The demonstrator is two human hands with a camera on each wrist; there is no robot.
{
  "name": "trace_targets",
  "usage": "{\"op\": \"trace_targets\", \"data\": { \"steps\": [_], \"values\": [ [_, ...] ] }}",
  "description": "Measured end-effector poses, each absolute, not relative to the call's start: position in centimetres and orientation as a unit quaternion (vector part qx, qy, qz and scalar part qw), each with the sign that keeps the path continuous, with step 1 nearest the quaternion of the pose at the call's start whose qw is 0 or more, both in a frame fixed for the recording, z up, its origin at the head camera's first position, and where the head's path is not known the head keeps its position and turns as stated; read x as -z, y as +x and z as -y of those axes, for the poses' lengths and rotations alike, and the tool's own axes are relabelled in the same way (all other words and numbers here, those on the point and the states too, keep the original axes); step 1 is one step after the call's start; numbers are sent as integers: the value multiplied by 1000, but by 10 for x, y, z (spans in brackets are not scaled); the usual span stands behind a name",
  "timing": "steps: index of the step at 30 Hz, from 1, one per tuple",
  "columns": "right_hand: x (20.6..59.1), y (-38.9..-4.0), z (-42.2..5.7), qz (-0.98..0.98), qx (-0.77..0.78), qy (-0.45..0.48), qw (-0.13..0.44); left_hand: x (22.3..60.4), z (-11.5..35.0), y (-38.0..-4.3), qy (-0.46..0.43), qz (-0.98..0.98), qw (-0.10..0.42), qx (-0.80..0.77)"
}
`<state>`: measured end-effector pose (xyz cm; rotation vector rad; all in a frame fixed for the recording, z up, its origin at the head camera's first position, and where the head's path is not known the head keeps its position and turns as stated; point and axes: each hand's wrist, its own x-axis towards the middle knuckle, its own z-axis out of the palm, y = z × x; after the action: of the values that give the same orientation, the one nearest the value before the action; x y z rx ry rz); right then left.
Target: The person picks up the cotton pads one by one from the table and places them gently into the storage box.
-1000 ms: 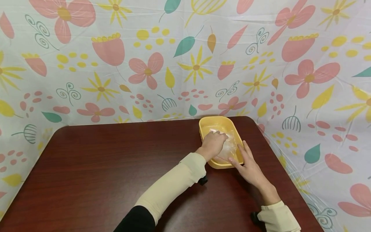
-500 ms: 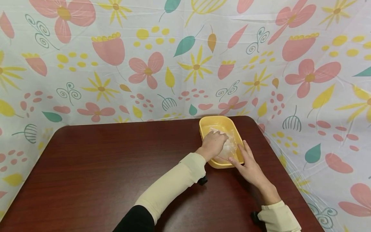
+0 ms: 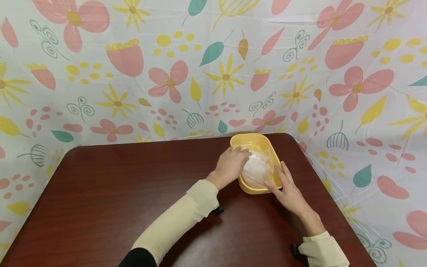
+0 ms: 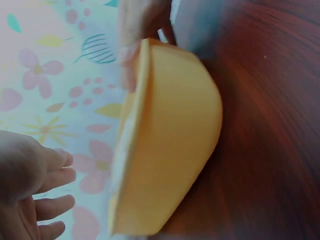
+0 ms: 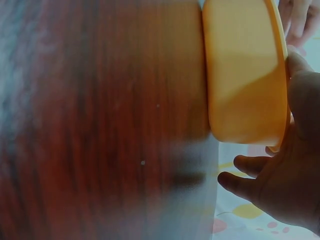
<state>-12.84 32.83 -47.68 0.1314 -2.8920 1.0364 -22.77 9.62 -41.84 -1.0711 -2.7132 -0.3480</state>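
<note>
A yellow plastic tray [image 3: 251, 191] stands at the table's far right corner. Inside lies a whitish thing in crinkled clear plastic [image 3: 258, 167]; its exact kind cannot be told. The left hand [image 3: 230, 165] hovers over the tray's left rim, its fingers pointing across toward the plastic. In the left wrist view the left hand [image 4: 30, 192] has loosely bent fingers apart from the tray, with nothing held. At the tray's near right corner the right hand [image 3: 290, 194] rests on the rim, thumb over the edge, other fingers spread and fairly straight along the outside [image 5: 285, 180].
The dark reddish wooden table [image 3: 133, 193] extends left and in front of the tray. Close behind and to the right hangs a floral cloth [image 3: 200, 74]. A dark wrist device [image 3: 217, 210] shows beneath the left cuff.
Out of the tray's middle, the left hand has drawn back left toward the rim, uncovering more of the whitish plastic. The right hand and the tray have stayed nearly in place.
</note>
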Motion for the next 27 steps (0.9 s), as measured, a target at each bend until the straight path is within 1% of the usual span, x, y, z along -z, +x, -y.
{"op": "trace_targets", "data": {
  "steps": [8, 15, 23, 27],
  "values": [
    [475, -128, -329, 942, -332, 43, 32, 402, -38, -211, -340, 908, 147, 196],
    [474, -127, -329, 943, -329, 39, 20, 393, 34, -193, -278, 917, 187, 217],
    [474, -125, -334, 949, -312, 40, 24, 395, 126, -165, -186, 934, 204, 225],
    [474, -124, -336, 952, -301, 43, 37, 403, 167, -149, -130, 943, 199, 232]
  ]
}}
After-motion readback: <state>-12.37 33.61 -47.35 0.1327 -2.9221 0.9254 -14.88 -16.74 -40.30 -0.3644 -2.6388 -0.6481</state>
